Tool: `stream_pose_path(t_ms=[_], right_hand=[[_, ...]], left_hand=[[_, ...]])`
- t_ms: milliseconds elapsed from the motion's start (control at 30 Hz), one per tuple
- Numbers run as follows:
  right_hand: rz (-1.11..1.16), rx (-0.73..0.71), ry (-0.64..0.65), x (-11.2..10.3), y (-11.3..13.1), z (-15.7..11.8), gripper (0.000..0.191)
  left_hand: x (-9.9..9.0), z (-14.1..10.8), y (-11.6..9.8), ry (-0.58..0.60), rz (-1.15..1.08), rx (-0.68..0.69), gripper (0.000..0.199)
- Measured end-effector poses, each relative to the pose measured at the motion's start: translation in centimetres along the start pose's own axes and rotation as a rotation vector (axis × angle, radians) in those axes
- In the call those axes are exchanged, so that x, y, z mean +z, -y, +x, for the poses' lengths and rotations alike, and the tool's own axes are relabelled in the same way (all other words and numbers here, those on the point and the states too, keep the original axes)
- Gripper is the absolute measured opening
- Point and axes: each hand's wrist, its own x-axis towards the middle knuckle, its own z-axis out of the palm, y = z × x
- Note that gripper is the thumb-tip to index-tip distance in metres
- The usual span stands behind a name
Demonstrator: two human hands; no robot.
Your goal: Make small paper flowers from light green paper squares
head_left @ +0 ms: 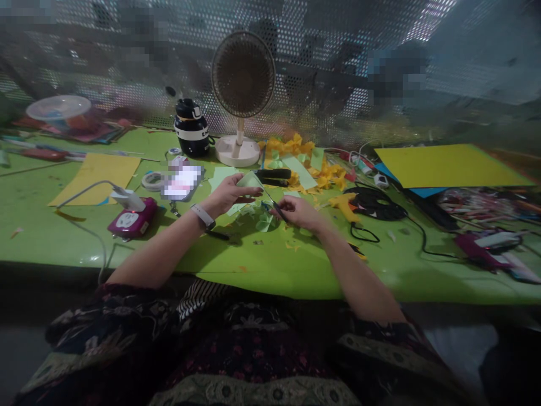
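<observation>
My left hand [231, 194] holds a folded piece of light green paper [250, 181] between thumb and fingers. My right hand [296, 211] is closed round the handles of a pair of scissors [275, 207], whose blades point up and left to the paper's edge. Whether the blades are apart I cannot tell. Below both hands lies a small heap of green paper scraps [264, 221]. A black stapler [273, 176] rests just beyond my hands. Behind it, yellow paper flowers [332, 175] and pale green strips [300, 171] are piled up.
A small fan [244, 79] and a black bottle [191, 132] stand at the back. Left are a phone [182, 182], a tape roll [151, 180] and a purple power socket [134, 221]. Right are a yellow glue gun [344, 207] with its cord and yellow sheets [452, 165].
</observation>
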Motion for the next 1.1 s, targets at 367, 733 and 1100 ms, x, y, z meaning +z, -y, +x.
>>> stream_pose_path(t_ms=[367, 733, 1100], right_hand=[[-0.033, 0.015, -0.012, -0.1, 0.0, -0.1, 0.049], [-0.024, -0.015, 0.004, -0.1, -0.5, 0.1, 0.051], [-0.024, -0.006, -0.02, 0.1, -0.4, 0.1, 0.048]], left_hand=[[-0.1, 0.0, 0.1, -0.007, 0.007, -0.003, 0.033], [0.2, -0.1, -0.1, -0.002, 0.007, -0.021, 0.03], [0.5, -0.4, -0.4, -0.026, 0.002, -0.038, 0.024]])
